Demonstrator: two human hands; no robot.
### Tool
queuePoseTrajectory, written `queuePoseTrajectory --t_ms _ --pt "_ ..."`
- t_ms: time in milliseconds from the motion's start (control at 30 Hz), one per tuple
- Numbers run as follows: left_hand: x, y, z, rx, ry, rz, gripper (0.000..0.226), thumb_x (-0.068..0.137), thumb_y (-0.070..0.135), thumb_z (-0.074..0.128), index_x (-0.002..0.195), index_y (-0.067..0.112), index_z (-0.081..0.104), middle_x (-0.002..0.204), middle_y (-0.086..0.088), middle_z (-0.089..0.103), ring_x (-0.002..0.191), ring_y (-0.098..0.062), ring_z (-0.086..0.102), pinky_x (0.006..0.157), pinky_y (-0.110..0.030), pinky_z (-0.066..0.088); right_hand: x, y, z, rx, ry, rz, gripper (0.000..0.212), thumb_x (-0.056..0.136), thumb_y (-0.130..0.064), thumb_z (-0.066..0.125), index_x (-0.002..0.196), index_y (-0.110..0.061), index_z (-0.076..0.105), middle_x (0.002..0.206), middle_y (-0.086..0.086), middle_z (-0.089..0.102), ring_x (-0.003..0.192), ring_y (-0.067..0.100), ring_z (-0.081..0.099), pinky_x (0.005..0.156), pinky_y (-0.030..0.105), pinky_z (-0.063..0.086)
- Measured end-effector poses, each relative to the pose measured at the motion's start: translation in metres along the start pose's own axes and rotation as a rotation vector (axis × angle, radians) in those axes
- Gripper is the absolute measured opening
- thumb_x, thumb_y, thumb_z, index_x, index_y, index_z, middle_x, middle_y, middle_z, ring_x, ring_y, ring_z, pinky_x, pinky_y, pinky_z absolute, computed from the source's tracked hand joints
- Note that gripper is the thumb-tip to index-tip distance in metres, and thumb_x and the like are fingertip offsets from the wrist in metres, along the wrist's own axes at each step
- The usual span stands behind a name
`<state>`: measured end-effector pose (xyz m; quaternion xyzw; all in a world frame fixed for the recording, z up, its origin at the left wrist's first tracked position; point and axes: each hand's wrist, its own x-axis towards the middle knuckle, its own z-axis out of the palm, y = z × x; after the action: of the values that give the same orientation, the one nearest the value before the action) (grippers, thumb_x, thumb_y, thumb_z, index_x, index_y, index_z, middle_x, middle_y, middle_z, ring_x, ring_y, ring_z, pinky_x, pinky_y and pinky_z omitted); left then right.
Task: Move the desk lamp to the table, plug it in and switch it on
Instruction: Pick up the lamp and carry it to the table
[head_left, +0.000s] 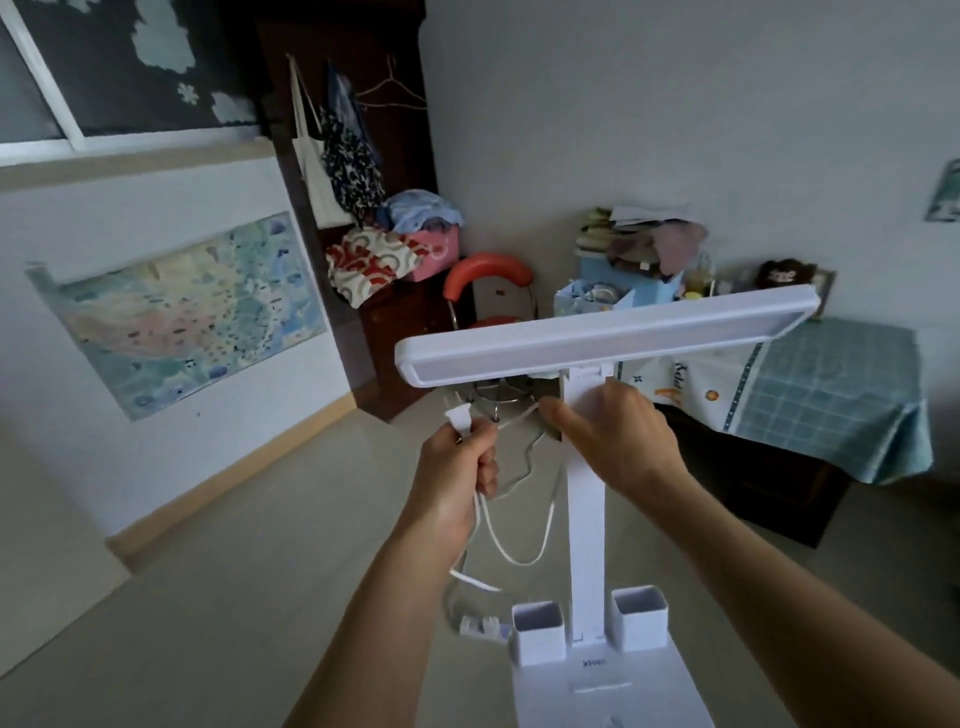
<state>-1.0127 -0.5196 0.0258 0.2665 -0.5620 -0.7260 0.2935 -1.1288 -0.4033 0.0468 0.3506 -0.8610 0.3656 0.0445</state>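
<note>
A white desk lamp (587, 519) stands upright close in front of me, its long flat head (602, 332) unlit and level with my hands. Two small white cups sit on its base at the bottom of the view. My left hand (457, 467) is closed around the white plug (460, 415) and the bunched cord (519, 551), which loops down beside the post. My right hand (618, 436) pinches the cord just under the lamp head, near the top of the post. The table (831, 384) with a teal checked cloth stands at the right, beyond the lamp.
An orange chair (488, 286) and a dark cabinet (384, 322) heaped with clothes stand in the far corner. Boxes and a soft toy crowd the table's back edge. A map hangs on the left wall. Pale floor stretches to the left.
</note>
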Motion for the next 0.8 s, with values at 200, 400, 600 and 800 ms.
queuePoseTrajectory --t_ms 200,400,600,800 --pt "0.072 0.006 0.018 -0.014 -0.130 -0.015 0.024 0.092 0.000 0.051 0.072 0.013 0.047 0.057 -0.002 0.033 0.047 -0.013 0.028 0.044 -0.025 0.025 0.054 0.020 0.003 0.016 0.111 0.067 0.051 0.085 -0.060 0.052 0.054 -0.020 0.045 0.048 -0.003 0.045 0.044 0.015 0.043 0.051 0.028 0.038" --pt "0.110 -0.012 0.051 -0.036 -0.234 -0.078 0.021 0.092 0.001 0.052 0.075 0.013 0.049 0.057 -0.002 0.034 0.043 -0.011 0.029 0.044 -0.024 0.024 0.078 0.047 -0.005 -0.012 0.189 0.135 0.055 0.082 -0.058 0.053 0.047 -0.017 0.040 0.042 -0.003 0.040 0.041 0.016 0.039 0.050 0.028 0.035" --pt "0.140 -0.020 0.088 -0.039 -0.318 -0.097 0.021 0.093 0.002 0.052 0.075 0.013 0.048 0.058 -0.002 0.033 0.048 -0.013 0.027 0.049 -0.028 0.020 0.100 0.085 -0.016 -0.039 0.200 0.213 0.055 0.073 -0.069 0.044 0.058 -0.016 0.048 0.049 0.000 0.046 0.044 0.018 0.042 0.053 0.037 0.047" --pt "0.169 -0.035 0.148 -0.041 -0.382 -0.122 0.021 0.093 0.003 0.052 0.075 0.013 0.050 0.058 -0.001 0.036 0.047 -0.011 0.029 0.048 -0.025 0.022 0.123 0.127 -0.048 -0.036 0.294 0.244 0.050 0.082 -0.052 0.056 0.050 -0.019 0.038 0.042 -0.003 0.037 0.040 0.017 0.035 0.052 0.031 0.038"
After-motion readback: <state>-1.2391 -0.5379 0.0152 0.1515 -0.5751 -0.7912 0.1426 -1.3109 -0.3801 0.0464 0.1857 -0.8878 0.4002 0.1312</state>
